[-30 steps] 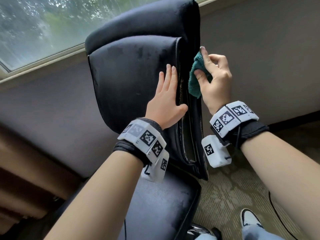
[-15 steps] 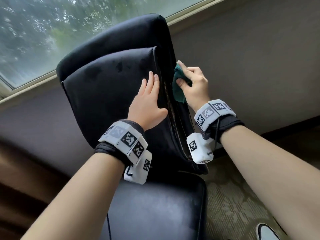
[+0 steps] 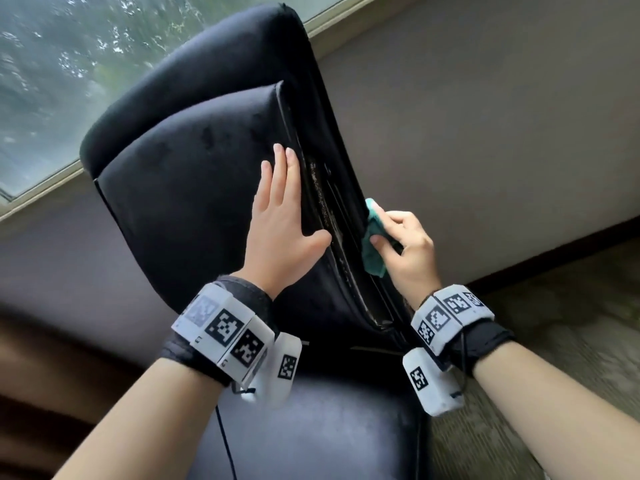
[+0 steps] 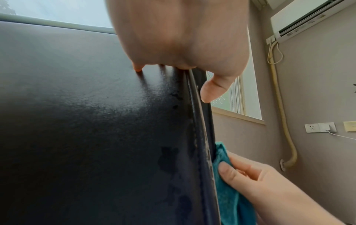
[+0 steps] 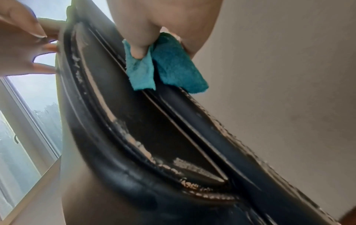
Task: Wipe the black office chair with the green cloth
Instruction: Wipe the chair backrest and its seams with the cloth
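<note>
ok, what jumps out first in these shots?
The black chair back fills the middle, tilted under the window. The bright green cloth stands out against its right edge, pinched in the right hand. The left hand lies flat on the padded front, beside the cracked, peeling trim.

Right hand (image 5: 163, 25) pinching green cloth (image 5: 169, 65), against chair edge (image 5: 173, 118)

Black office chair (image 3: 194, 209) on seemingly carpeted floor (image 3: 554, 341)

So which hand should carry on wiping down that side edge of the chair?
The right hand: it already grips the green cloth against the chair's side edge. The left hand lies flat on the backrest, steadying it.
</note>
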`<action>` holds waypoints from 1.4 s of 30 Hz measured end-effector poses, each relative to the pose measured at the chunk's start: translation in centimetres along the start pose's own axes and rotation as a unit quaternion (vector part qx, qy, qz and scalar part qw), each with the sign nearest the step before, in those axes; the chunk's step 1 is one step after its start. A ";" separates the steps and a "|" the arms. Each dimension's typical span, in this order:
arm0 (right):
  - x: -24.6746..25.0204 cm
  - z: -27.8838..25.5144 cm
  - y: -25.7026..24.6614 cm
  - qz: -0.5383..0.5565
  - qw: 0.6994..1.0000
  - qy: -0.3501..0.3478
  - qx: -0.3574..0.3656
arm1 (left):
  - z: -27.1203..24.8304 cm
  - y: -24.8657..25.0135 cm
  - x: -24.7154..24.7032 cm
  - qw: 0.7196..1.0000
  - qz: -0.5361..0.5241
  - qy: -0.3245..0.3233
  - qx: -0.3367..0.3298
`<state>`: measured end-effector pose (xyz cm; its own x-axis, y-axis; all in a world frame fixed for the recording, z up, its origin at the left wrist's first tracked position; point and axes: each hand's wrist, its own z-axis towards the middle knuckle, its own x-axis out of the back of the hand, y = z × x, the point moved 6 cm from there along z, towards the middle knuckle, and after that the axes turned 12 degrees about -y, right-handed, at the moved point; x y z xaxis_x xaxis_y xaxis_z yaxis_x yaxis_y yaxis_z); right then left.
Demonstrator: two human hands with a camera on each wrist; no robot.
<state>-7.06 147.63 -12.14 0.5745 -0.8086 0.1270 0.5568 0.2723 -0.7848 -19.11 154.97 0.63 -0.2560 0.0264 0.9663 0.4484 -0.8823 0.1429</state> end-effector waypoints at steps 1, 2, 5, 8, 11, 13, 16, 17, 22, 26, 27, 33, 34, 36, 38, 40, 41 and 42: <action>0.0 -0.6 0.7 -0.003 1.000 -0.013 -0.018 | 0.0 0.0 -0.1 1.000 0.001 0.000 0.001; 0.0 -1.0 1.2 -0.003 0.999 -0.027 -0.034 | 0.0 0.0 -0.2 1.000 0.001 0.000 0.002; 0.3 -0.5 0.8 0.002 1.000 -0.017 -0.024 | 0.0 -0.2 -0.5 1.000 0.011 0.007 -0.002; 0.1 0.8 -0.9 -0.007 0.998 0.037 0.042 | 0.0 -0.5 -0.7 0.999 0.012 0.031 -0.015; -0.3 0.2 -0.1 -0.003 0.997 0.056 0.057 | -0.1 -0.5 -1.0 0.998 -0.014 0.054 -0.028; -0.5 -1.3 1.5 -0.012 0.997 0.052 0.053 | -0.1 -0.6 -1.3 0.997 -0.036 0.064 -0.033; -0.7 -3.9 4.1 -0.010 0.999 0.031 0.028 | -0.2 -0.6 -2.0 0.994 -0.050 0.086 -0.047; -0.8 -4.5 4.7 -0.009 0.999 0.025 0.019 | -0.2 -0.6 -2.2 0.993 -0.051 0.093 -0.048; -0.6 -4.5 3.5 -0.015 0.999 0.037 0.025 | -0.2 -0.5 -2.9 0.990 -0.063 0.123 -0.029; -1.1 -3.8 2.2 -0.007 0.997 0.055 0.049 | -0.5 -0.4 -3.4 0.987 -0.065 0.144 -0.037; -1.2 -4.2 2.8 -0.018 0.998 0.051 0.042 | -0.6 -0.4 -3.6 0.986 -0.068 0.145 -0.036; -0.6 -5.4 4.9 -0.042 0.999 0.018 0.016 | -1.0 -0.9 -5.2 0.986 -0.072 0.139 -0.048; -0.5 -4.6 3.9 -0.042 0.998 0.022 0.035 | -1.0 -1.0 -5.3 0.987 -0.069 0.138 -0.051; -0.5 -1.9 1.2 -0.036 0.995 0.041 0.083 | -1.0 -1.1 -5.2 0.987 -0.062 0.139 -0.056; -0.3 0.7 -0.8 -0.021 0.992 0.063 0.108 | -1.0 -1.0 -5.1 0.987 -0.061 0.135 -0.056; -0.4 1.6 -1.2 -0.012 0.992 0.065 0.106 | -0.9 -1.1 -5.2 0.988 -0.064 0.128 -0.051; -0.6 1.2 -0.8 -0.014 0.993 0.058 0.104 | -0.9 -1.2 -5.2 0.989 -0.066 0.125 -0.051; -0.8 0.3 0.0 -0.020 0.994 0.048 0.100 | -0.9 -1.3 -5.2 0.989 -0.066 0.123 -0.053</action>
<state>-7.35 148.37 -12.06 0.4955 -0.8640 0.0889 0.6911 0.3302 -0.6430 -19.11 155.50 -4.82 -0.5128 0.0404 0.8575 0.3089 -0.9233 0.2282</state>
